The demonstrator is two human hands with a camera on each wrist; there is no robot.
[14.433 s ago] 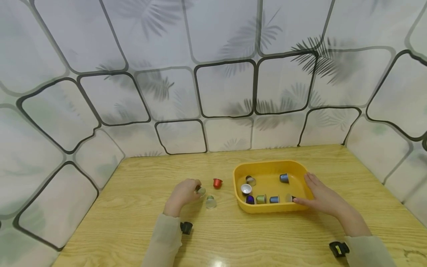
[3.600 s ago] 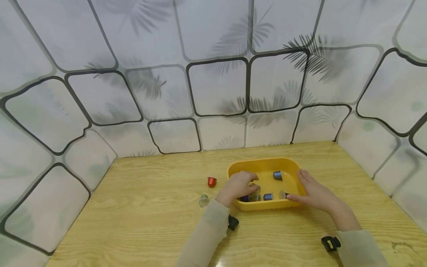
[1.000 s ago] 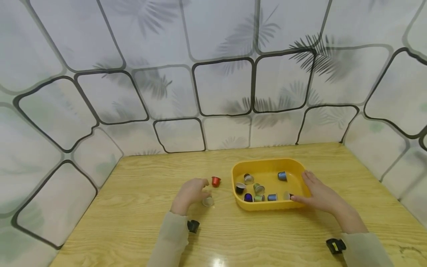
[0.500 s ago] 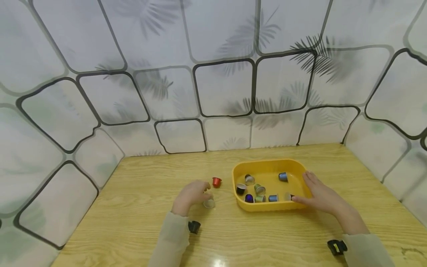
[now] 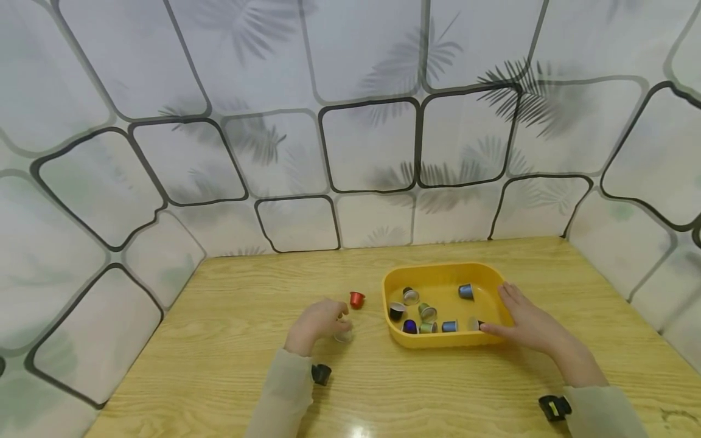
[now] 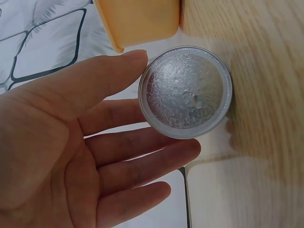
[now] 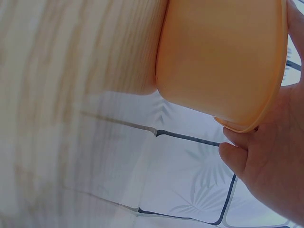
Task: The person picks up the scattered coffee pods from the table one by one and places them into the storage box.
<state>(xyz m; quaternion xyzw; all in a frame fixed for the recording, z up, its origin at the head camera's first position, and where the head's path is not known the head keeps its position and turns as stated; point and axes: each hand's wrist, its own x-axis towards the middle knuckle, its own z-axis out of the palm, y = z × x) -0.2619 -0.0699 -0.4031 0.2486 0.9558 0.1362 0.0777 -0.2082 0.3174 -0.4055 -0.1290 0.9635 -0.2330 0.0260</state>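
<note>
My left hand (image 5: 316, 326) pinches a coffee capsule (image 6: 187, 92) by its side, low over the wooden table. Its round foil lid faces the left wrist camera; its body is mostly hidden. A red coffee capsule (image 5: 356, 300) lies just beyond these fingers. To the right stands a yellow tray (image 5: 449, 341) holding several coffee capsules, among them a blue one (image 5: 465, 291), a black one (image 5: 397, 311) and an olive-green one (image 5: 427, 312). My right hand (image 5: 533, 322) grips the tray's right end, thumb over the front rim and fingers along the side.
The wooden table (image 5: 219, 340) runs back to a patterned cloth wall (image 5: 372, 146), which also closes off both sides. A black wrist strap (image 5: 320, 374) sits at the left cuff, another strap (image 5: 554, 407) at the right.
The olive-green capsule has gone from the left hand into the tray, and the black one there has tipped. Back left, the left hand has closed on another capsule. The right hand stays put.
</note>
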